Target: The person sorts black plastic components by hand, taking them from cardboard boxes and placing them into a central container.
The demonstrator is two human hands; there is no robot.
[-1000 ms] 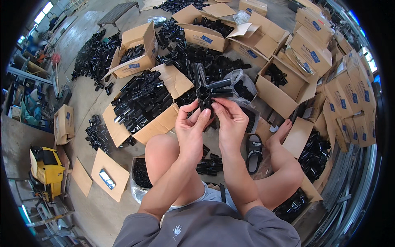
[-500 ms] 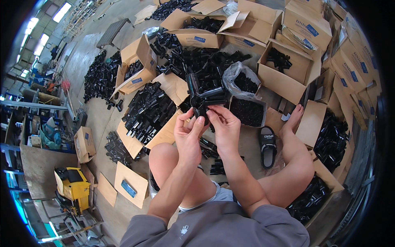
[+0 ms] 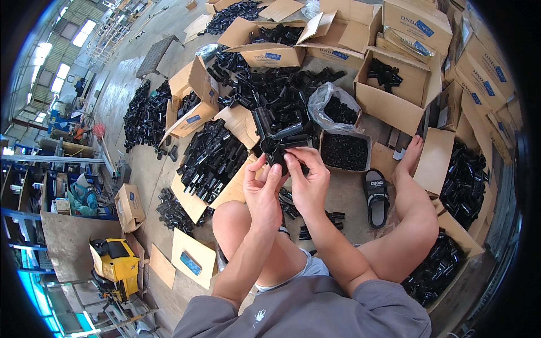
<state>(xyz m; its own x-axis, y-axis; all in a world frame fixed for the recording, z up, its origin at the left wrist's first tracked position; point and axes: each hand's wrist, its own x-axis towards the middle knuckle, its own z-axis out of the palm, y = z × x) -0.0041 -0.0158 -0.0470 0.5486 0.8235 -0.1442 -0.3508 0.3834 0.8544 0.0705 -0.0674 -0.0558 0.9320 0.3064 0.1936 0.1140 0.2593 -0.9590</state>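
Note:
A glossy black branched tube fitting is held up in front of me between both hands. My left hand pinches its lower end with thumb and fingers. On the other side of that end, my right hand is also closed on it, thumb against the fitting. Its tubular arms point away from me and to the right. Whether a smaller piece sits between my fingertips cannot be made out. Behind the fitting spreads a large heap of black tube parts. A flattened carton piled with black tubes is to the left.
Small black parts fill a bag-lined box and a clear plastic bag. Open cartons stand beyond, with stacked cartons at right. A black slipper lies by my bare foot. A phone rests on cardboard; a yellow machine is at left.
The whole view has shifted slightly, so the surroundings appear a little further right and lower. Both hands keep their hold on the fitting, with hardly any change in finger position.

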